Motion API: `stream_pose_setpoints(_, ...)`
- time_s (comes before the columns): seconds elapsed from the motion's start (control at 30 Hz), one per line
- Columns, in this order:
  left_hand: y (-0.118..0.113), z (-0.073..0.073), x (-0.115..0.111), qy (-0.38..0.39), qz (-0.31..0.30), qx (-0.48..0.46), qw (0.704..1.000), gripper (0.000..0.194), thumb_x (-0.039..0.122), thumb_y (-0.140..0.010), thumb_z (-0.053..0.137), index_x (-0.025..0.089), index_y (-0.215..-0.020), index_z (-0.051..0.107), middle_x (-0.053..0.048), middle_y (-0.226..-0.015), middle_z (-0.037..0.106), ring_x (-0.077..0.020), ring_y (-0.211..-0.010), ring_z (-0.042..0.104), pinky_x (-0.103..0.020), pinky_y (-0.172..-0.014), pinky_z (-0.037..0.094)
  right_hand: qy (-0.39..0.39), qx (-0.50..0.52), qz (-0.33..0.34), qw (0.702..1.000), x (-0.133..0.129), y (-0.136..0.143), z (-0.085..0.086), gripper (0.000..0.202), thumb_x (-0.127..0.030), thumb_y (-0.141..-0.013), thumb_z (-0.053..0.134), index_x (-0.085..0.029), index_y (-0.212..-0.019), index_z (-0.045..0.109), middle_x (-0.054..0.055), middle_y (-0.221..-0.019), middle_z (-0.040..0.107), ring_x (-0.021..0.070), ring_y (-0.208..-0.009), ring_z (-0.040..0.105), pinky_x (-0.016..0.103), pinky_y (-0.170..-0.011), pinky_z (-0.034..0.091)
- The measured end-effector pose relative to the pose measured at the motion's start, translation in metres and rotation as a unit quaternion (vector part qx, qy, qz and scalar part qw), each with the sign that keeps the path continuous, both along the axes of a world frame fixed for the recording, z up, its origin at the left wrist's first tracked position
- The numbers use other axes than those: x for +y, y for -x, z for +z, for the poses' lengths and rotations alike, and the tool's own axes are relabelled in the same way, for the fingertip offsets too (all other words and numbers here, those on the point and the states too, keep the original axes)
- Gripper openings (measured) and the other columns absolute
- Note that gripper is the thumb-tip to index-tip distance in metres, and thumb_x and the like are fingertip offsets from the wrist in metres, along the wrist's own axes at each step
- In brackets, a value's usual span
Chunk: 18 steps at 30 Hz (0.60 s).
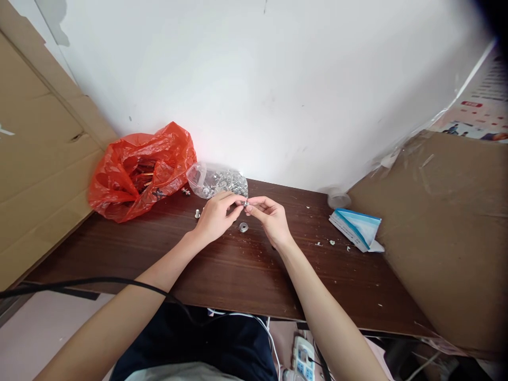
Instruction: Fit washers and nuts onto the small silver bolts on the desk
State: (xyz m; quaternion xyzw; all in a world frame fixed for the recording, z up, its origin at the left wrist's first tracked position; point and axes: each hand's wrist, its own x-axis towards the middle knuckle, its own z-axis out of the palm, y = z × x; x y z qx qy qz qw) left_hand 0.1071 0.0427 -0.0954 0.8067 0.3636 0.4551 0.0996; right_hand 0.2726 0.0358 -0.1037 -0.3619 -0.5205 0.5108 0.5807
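Observation:
My left hand (216,216) and my right hand (273,221) meet above the dark wooden table (238,270). Both pinch a small silvery metal part (245,203) between thumb and forefinger; its exact kind is too small to make out. Just below the fingertips a round metal piece with a central hole (243,227) lies on the tabletop. To the left of my left hand stands a small metal screw (197,214), head down or flat end down, I cannot tell which. Behind my hands lies a clear plastic bag (222,182) with many small metal parts in it.
A crumpled red plastic bag (138,174) sits at the back left by a cardboard panel (39,148). At right lie a blue-and-white packet (355,228) and a clear round container (338,199). A black cable (119,280) crosses over my left forearm. A power strip (304,357) is below the table.

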Motion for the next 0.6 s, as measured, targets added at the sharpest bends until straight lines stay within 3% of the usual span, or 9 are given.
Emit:
stream_pose_setpoints(0.23, 0.0007, 0.0015, 0.0000, 0.007, 0.022, 0.014, 1.000, 0.018, 0.025, -0.091, 0.053, 0.017, -0.085, 0.068, -0.002, -0.073, 0.062, -0.0139, -0.068, 0.052, -0.027, -0.066, 0.042, -0.001, -0.009, -0.010, 1.000, -0.0011, 0.0000, 0.0003, 0.026, -0.033, -0.062, 0.083, -0.021, -0.082, 0.072, 0.002, -0.079, 0.071, 0.0156, -0.072, 0.064, 0.037, -0.080, 0.055)
stream_pose_setpoints(0.4, 0.0023, 0.0050, -0.0011, 0.001, 0.008, 0.009, 1.000, 0.017, 0.021, -0.087, 0.056, 0.018, -0.103, 0.064, -0.002, -0.082, 0.064, -0.0134, -0.071, 0.053, -0.026, -0.068, 0.043, -0.005, -0.012, -0.004, 1.000, -0.0007, -0.0004, 0.0006, 0.027, -0.035, -0.062, 0.083, -0.021, -0.082, 0.071, 0.002, -0.081, 0.072, 0.0155, -0.072, 0.064, 0.037, -0.080, 0.054)
stream_pose_setpoints(0.6, 0.0040, 0.0032, 0.0006, -0.004, -0.004, 0.040, 0.999, 0.015, 0.016, -0.086, 0.056, 0.018, -0.098, 0.065, -0.002, -0.082, 0.062, -0.0142, -0.075, 0.052, -0.026, -0.070, 0.042, -0.005, -0.008, 0.009, 1.000, 0.0019, -0.0001, -0.0003, 0.027, -0.034, -0.062, 0.082, -0.019, -0.081, 0.071, 0.002, -0.077, 0.072, 0.0142, -0.069, 0.063, 0.033, -0.072, 0.054)
